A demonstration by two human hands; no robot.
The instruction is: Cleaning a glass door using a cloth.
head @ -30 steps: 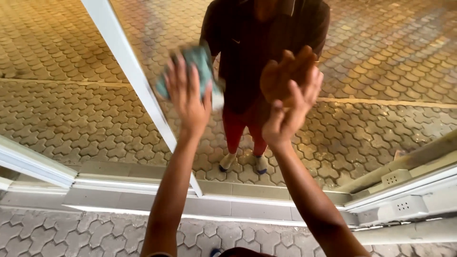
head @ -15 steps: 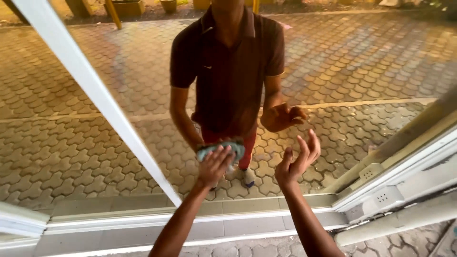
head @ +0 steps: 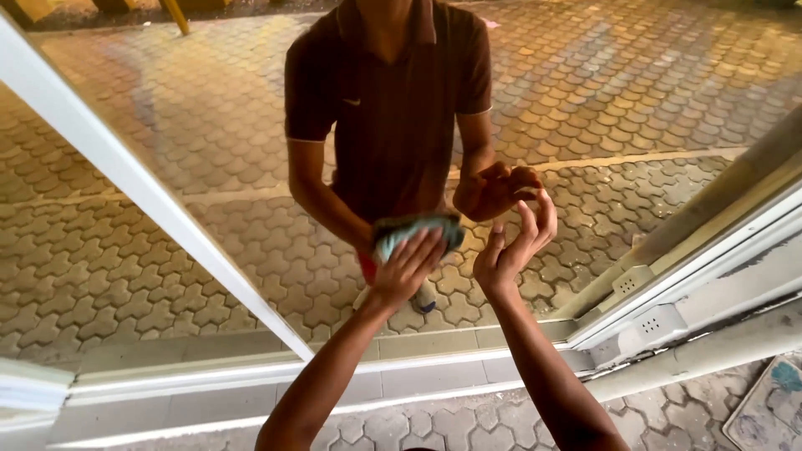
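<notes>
My left hand point(head: 408, 269) presses a crumpled blue-green cloth point(head: 415, 229) flat against a reflective glass pane point(head: 635, 100). My right hand point(head: 513, 247) is held up just right of it, holding nothing, its fingers loosely curled and apart and its fingertips close to the glass. The pane mirrors a person in a dark maroon polo shirt point(head: 393, 108), whose reflected hands meet mine at the cloth. Both my forearms reach up from the bottom of the view.
A white frame bar point(head: 142, 196) runs diagonally across the glass on the left. A white sill point(head: 434, 367) lies along its base, and a white rail with small slots point(head: 660, 313) slants up at the right. Interlocking paving point(head: 468, 426) is underfoot, with a mat corner point(head: 769, 409) at the bottom right.
My left hand has slid the cloth down the glass and toward the middle. My right hand came down with it, its fingers now more curled. More of the reflected torso shows.
</notes>
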